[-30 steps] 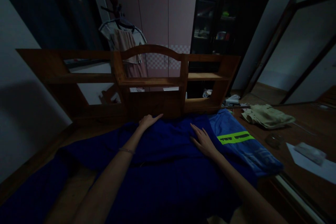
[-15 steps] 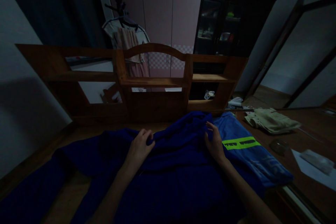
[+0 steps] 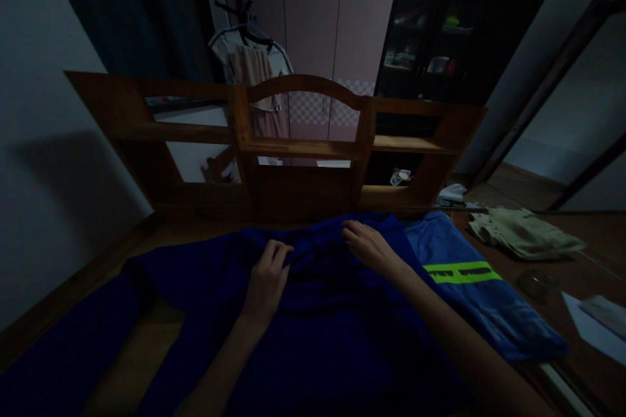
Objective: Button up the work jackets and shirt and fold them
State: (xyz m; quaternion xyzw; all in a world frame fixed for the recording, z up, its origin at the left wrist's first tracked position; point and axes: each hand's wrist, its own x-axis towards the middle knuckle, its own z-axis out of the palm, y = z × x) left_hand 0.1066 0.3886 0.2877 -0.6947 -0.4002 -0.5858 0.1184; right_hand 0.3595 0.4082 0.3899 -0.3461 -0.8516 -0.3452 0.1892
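Note:
A dark blue long-sleeved garment (image 3: 313, 339) lies spread in front of me, bunched into folds near its far edge. One sleeve (image 3: 73, 332) reaches out to the left. My left hand (image 3: 267, 277) is over the middle of the garment, fingers bent, with a gap between thumb and forefinger. My right hand (image 3: 369, 247) is at the far folds, its fingers close together and curled down onto the cloth; the fingertips are partly hidden. To the right, partly under the garment's edge, is a folded lighter blue cloth item (image 3: 469, 300) with a bright yellow-green band (image 3: 462, 272).
A wooden headboard with shelves (image 3: 298, 192) stands just beyond the garment. On the brown surface at right are folded khaki cloth (image 3: 523, 233), a clear round dish (image 3: 538, 283) and a white sheet (image 3: 591, 326). Clothes hang on a coat stand (image 3: 252, 55) behind, beside a pink wardrobe (image 3: 313, 19).
My right hand has moved left across the far folds, and its fingers have come together. My left hand has turned slightly more upright. The whole view has shifted a little.

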